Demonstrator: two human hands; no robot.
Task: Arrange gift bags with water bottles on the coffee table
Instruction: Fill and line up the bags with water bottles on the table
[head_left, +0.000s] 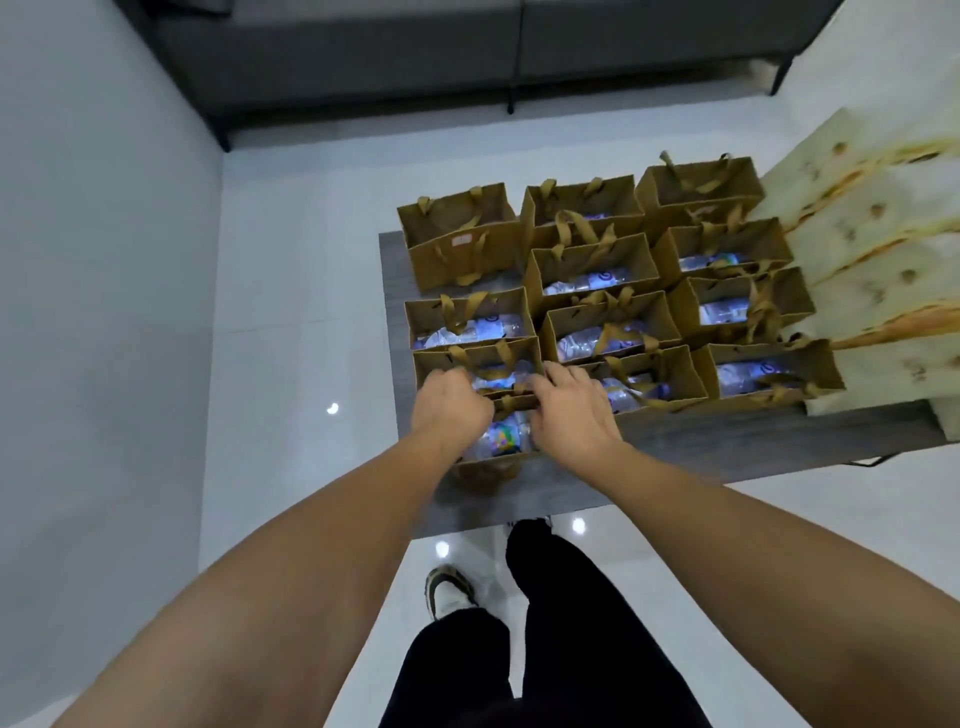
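Observation:
Several brown paper gift bags with ribbon handles stand in rows on the grey coffee table. Most hold a clear water bottle lying flat; the far left bag looks empty. The nearest bag in the left column sits at the table's front, with a bottle inside. My left hand grips its rim on the left. My right hand grips the rim on the right, fingers curled over the far edge.
Pale patterned flat bags lie stacked at the table's right end. A dark grey sofa stands beyond the table. A grey wall runs along the left. My legs and a shoe are on the glossy white floor.

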